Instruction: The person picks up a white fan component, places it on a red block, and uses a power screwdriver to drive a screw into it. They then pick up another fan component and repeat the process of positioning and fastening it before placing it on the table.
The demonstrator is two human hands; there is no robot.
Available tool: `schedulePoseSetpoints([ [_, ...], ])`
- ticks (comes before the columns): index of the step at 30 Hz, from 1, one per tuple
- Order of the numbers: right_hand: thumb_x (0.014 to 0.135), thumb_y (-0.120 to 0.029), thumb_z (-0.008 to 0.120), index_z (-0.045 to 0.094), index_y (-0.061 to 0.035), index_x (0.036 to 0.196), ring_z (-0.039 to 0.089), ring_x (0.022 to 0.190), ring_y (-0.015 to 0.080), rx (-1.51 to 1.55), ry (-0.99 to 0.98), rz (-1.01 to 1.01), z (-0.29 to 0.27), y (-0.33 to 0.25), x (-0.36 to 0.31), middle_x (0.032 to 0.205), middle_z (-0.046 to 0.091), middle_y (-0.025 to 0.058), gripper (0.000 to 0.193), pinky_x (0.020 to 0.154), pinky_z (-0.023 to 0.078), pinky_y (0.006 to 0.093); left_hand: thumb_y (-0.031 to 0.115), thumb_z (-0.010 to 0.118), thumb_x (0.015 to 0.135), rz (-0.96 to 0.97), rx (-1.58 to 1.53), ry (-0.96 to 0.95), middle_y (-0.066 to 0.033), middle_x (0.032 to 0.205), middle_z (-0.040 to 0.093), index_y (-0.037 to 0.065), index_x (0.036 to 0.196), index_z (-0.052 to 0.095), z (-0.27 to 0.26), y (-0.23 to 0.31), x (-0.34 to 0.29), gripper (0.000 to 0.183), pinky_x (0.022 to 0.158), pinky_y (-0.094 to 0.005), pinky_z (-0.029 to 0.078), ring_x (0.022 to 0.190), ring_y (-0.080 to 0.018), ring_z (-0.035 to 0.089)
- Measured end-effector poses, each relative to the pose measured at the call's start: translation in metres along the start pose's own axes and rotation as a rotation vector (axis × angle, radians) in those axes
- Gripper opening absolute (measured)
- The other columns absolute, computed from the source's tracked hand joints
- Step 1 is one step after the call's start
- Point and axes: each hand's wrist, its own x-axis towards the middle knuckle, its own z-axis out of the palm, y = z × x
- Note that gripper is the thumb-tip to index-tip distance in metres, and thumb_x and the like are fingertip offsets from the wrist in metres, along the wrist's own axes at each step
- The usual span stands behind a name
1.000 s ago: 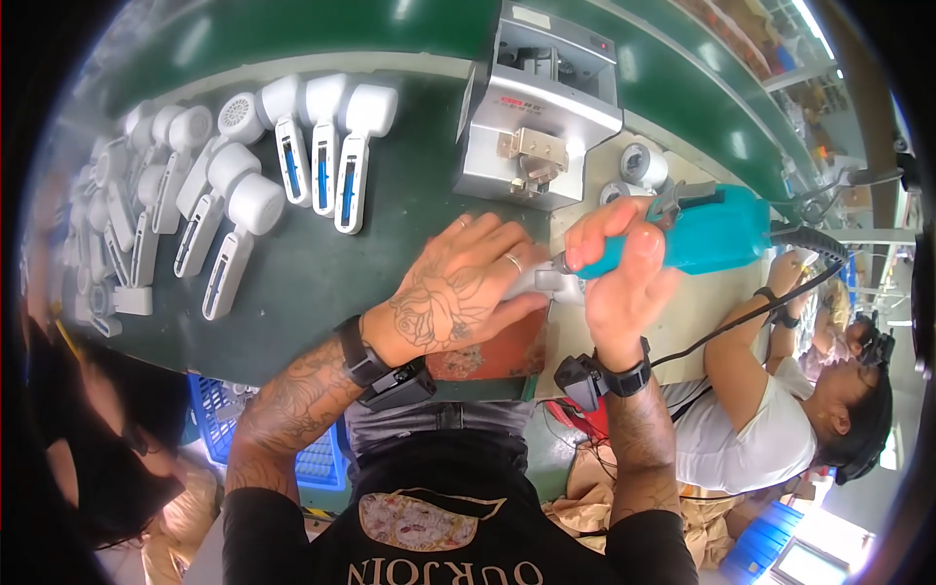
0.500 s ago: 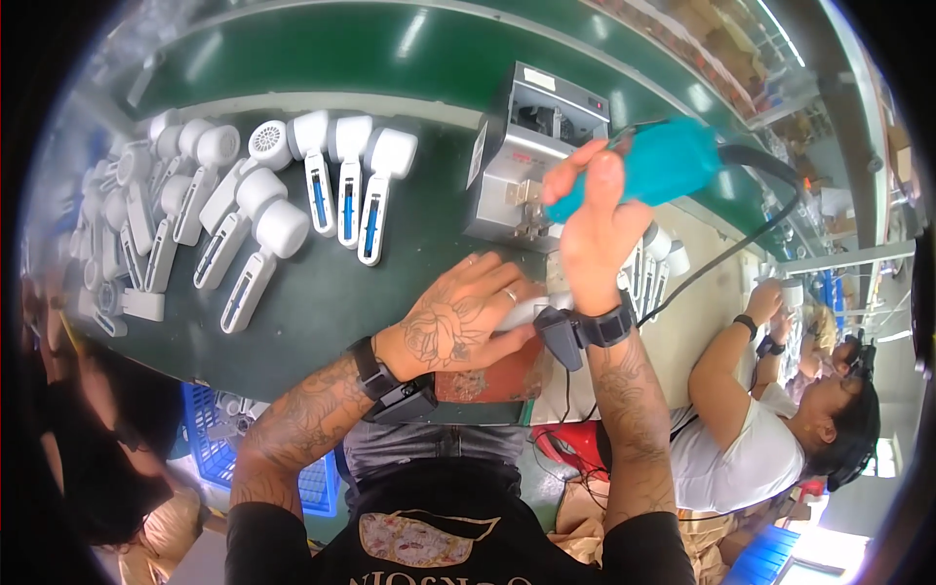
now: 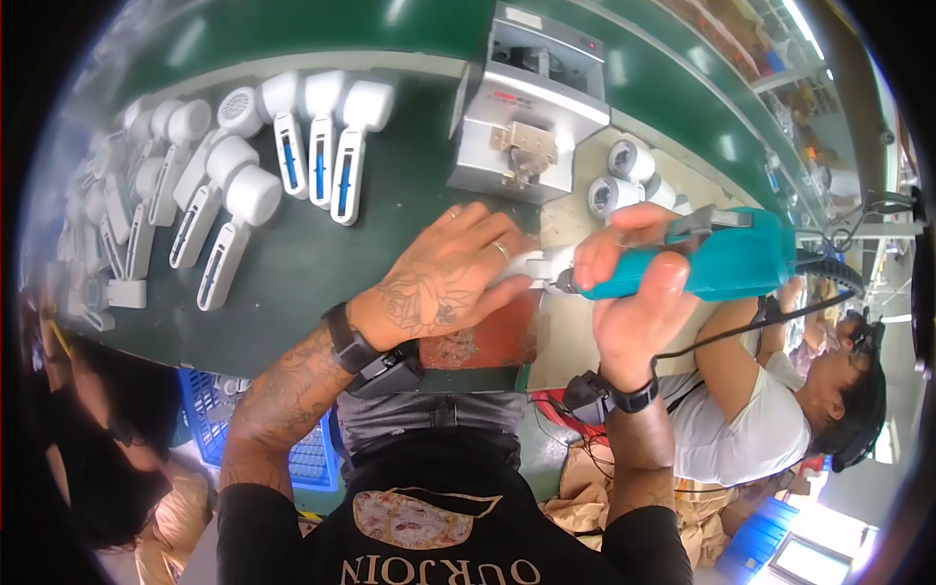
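Note:
My left hand (image 3: 450, 271) is closed around a white plastic part (image 3: 531, 269) above the table, its back turned up and a ring on one finger. Most of that part is hidden under the fingers. In my right hand (image 3: 639, 292) lies a teal electric screwdriver (image 3: 736, 255) with a black cord, held sideways. Its tip points left and meets the right end of the white part; whether a screw is there I cannot tell. Just beyond both hands stands a grey metal screw feeder (image 3: 522, 112) with a small metal bracket on its front.
Several white handheld units (image 3: 346, 175) with round heads lie at the left, some showing blue strips. More round heads (image 3: 614, 195) sit right of the feeder. A reddish-brown plate (image 3: 487, 341) lies at the table's front edge. A blue crate (image 3: 207, 439) is below; people (image 3: 751, 409) flank me.
My right hand has brought the screwdriver down from beside the feeder and turned it so its tip meets the white part. My left hand keeps its hold. The whole view has shifted slightly.

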Motion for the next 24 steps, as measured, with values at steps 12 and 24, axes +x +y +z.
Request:
schedulePoseSetpoints([
  [12,0.092,-0.059,0.058,0.050,0.0019,0.101,0.051,0.056,0.0190,0.056,0.029,0.063,-0.002,0.018,-0.012,0.065,0.051,0.0077,0.062,0.054,0.044,0.0331,0.017,0.068,0.084,0.001,0.015,-0.006,-0.0099,0.100,0.058,0.005,0.114,0.063,0.005,-0.001,-0.001,0.033,0.082,-0.0408,0.046,0.092,-0.0293,0.054],
  [24,0.089,-0.067,0.056,0.050,-0.0001,0.103,0.048,0.055,0.0180,0.074,0.050,0.076,-0.008,0.012,-0.013,0.063,0.049,0.0061,0.069,0.052,0.041,0.0330,0.017,0.069,0.083,0.000,0.015,-0.010,-0.0104,0.099,0.059,0.004,0.113,0.064,0.007,0.002,0.000,0.034,0.082,-0.0399,0.047,0.089,-0.0293,0.055],
])
